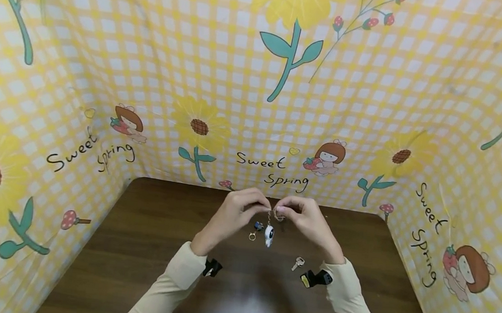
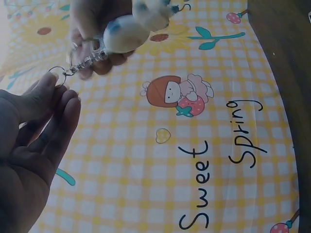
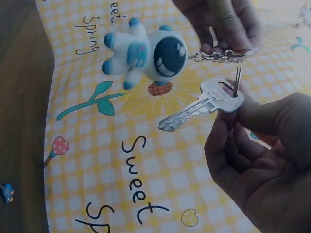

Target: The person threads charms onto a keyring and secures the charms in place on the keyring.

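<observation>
Above the table, my left hand (image 1: 240, 208) pinches the metal split ring (image 2: 57, 68) of a keychain between thumb and fingertips. A white and blue astronaut figure (image 3: 150, 56) hangs from that ring by a short silver chain (image 3: 214, 57). My right hand (image 1: 307, 218) pinches the round head of a silver key (image 3: 194, 109) right at the ring. In the right wrist view the ring passes through the hole in the key's head, and the key's toothed blade points away from my fingers. The two hands are close together.
On the dark wooden table (image 1: 132, 256), a second key (image 1: 297, 264) lies near my right wrist. A small blue charm (image 1: 259, 226) with a gold ring (image 1: 252, 237) lies beyond my left wrist. Yellow checked cloth (image 1: 223, 63) walls the back and sides.
</observation>
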Motion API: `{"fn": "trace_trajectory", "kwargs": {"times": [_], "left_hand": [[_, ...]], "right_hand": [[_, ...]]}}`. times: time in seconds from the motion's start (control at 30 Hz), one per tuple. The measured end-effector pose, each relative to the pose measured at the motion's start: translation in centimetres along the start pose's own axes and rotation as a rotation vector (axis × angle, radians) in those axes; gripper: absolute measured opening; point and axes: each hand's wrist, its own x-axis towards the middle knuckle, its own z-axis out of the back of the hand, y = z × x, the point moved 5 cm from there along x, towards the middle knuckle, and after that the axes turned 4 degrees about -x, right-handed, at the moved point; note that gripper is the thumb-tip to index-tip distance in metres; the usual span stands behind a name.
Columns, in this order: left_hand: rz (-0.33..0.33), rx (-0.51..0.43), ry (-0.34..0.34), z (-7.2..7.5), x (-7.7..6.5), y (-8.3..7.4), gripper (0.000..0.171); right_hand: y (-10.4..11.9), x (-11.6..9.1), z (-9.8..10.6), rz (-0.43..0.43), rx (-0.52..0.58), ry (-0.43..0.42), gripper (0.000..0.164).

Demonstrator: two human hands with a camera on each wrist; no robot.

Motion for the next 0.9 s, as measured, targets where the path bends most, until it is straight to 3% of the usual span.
{"fn": "trace_trajectory", "kwargs": {"times": [0.1, 0.33, 0.6, 0.9], "left_hand": [[0.011, -0.026, -0.012, 0.19, -0.04, 0.30, 0.013], [-0.025, 0.011, -0.008, 0.13, -0.22, 0.26, 0.013], [0.044, -0.028, -0.015, 0.22, -0.37, 0.62, 0.013], [0.037, -0.053, 0.001, 0.32, -0.16, 0.34, 0.014]], "right_hand": [[0.32, 0.02, 0.06, 0.006, 0.017, 0.010, 0.010], [0.30, 0.08, -0.15, -0.005, 0.044, 0.060, 0.009], [0.14, 0.11, 0.01, -0.001, 0.051, 0.074, 0.007], [-0.25, 0.16, -0.12, -0.018, 0.075, 0.069, 0.006]]}}
